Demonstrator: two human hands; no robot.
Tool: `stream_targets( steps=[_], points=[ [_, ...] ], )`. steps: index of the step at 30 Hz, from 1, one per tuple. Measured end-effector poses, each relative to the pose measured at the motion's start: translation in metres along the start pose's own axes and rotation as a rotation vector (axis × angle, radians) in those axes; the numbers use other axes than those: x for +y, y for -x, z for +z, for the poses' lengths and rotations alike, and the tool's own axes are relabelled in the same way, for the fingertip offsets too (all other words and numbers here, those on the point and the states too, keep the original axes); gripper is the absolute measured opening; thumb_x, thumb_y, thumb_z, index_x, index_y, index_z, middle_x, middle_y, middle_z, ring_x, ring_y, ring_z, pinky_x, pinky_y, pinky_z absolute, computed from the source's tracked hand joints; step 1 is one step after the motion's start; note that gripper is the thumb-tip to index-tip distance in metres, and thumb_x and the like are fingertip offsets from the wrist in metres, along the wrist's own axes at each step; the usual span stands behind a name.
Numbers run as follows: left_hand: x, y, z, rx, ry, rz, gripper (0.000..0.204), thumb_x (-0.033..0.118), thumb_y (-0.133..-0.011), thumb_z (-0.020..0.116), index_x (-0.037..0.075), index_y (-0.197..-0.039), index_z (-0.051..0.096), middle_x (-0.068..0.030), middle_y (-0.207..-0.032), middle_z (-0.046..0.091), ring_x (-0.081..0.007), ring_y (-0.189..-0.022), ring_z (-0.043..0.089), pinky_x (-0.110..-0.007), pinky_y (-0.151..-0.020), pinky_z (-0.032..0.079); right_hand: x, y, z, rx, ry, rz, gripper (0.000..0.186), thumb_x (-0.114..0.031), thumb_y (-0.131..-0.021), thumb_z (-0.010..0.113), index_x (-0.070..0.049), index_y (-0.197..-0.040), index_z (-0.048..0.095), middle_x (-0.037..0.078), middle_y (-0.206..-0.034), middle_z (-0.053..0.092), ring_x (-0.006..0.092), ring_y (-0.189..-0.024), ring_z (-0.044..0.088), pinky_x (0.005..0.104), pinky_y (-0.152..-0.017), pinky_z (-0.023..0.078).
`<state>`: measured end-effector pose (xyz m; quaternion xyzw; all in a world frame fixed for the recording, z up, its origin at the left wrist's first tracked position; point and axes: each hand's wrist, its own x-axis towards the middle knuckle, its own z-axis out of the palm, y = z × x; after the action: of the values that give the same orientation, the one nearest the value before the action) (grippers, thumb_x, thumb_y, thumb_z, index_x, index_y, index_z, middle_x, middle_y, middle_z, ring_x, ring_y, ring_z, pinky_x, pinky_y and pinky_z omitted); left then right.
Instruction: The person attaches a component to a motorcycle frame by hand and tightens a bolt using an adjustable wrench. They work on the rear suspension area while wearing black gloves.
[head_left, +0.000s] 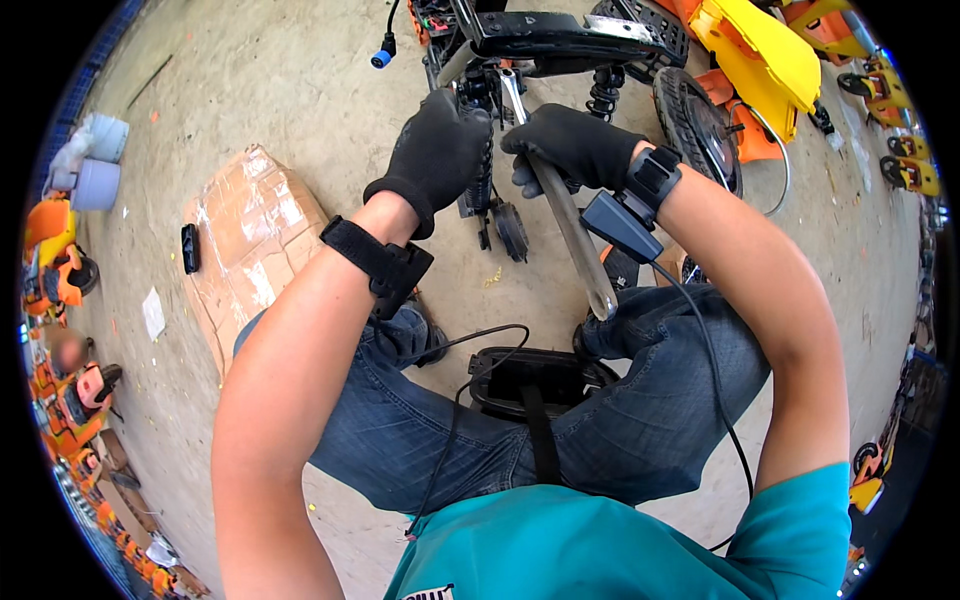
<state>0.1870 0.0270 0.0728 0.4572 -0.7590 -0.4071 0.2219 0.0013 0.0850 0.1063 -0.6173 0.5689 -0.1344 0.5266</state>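
Both my hands wear black gloves. My left hand (435, 150) is closed at the black vehicle frame (560, 45), around something I cannot make out; a grey metal piece shows just above it. My right hand (570, 150) grips a long steel bar (585, 270), which slants down toward my right knee. At the bar's upper end a silver wrench (510, 90) reaches into the frame's dark mechanism. A coil-spring shock (603, 95) sits right of the wrench, and a small wheel (511, 235) hangs below my left hand.
A flattened cardboard box (245, 230) lies at my left, near white buckets (100, 160). A large tyre (675, 115) and yellow body panels (750, 50) are at upper right. An open black container (520, 380) is between my legs. Orange-and-yellow vehicles (55, 255) line both sides.
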Motion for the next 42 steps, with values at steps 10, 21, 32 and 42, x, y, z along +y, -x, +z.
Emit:
stream_targets(
  steps=[10,21,32,42],
  points=[
    [0.005,0.002,0.007,-0.031,0.142,-0.05,0.031,0.028,-0.092,0.052,-0.003,-0.095,0.047,-0.0095,-0.073,0.057,-0.0132,-0.053,0.056,-0.028,-0.046,0.048,0.029,0.015,0.002,-0.111,-0.039,-0.245,0.023,-0.022,-0.091,0.055,0.001,-0.095,0.054,0.015,-0.086,0.062,0.0179,-0.071,0.065,0.03,-0.069,0.056],
    [0.001,0.004,0.015,0.056,0.089,-0.065,0.028,0.029,-0.096,0.044,0.001,-0.096,0.049,-0.0082,-0.07,0.058,-0.013,-0.05,0.055,-0.027,-0.045,0.045,-0.014,0.055,0.014,-0.043,-0.694,0.122,0.025,-0.025,-0.089,0.06,-0.001,-0.096,0.057,0.01,-0.08,0.064,0.0151,-0.065,0.063,0.0278,-0.06,0.053],
    [0.017,0.016,0.012,0.061,0.822,-0.285,0.019,0.024,-0.096,0.042,0.008,-0.097,0.052,-0.0071,-0.07,0.057,-0.0114,-0.046,0.045,-0.025,-0.043,0.038,-0.009,0.069,0.008,0.166,0.384,-0.471,0.049,-0.003,-0.069,0.069,-0.006,-0.117,0.057,0.015,-0.101,0.06,0.0362,-0.094,0.055,0.0414,-0.085,0.044],
    [0.006,0.025,0.015,-0.091,0.947,-0.427,0.024,0.018,-0.095,0.045,0.006,-0.113,0.056,-0.0045,-0.075,0.058,-0.0119,-0.053,0.048,-0.025,-0.047,0.039,-0.006,0.065,0.012,0.166,0.23,-0.57,0.018,-0.001,-0.09,0.045,0.001,-0.1,0.061,0.012,-0.079,0.065,0.0209,-0.07,0.065,0.0305,-0.069,0.052]
  ],
)
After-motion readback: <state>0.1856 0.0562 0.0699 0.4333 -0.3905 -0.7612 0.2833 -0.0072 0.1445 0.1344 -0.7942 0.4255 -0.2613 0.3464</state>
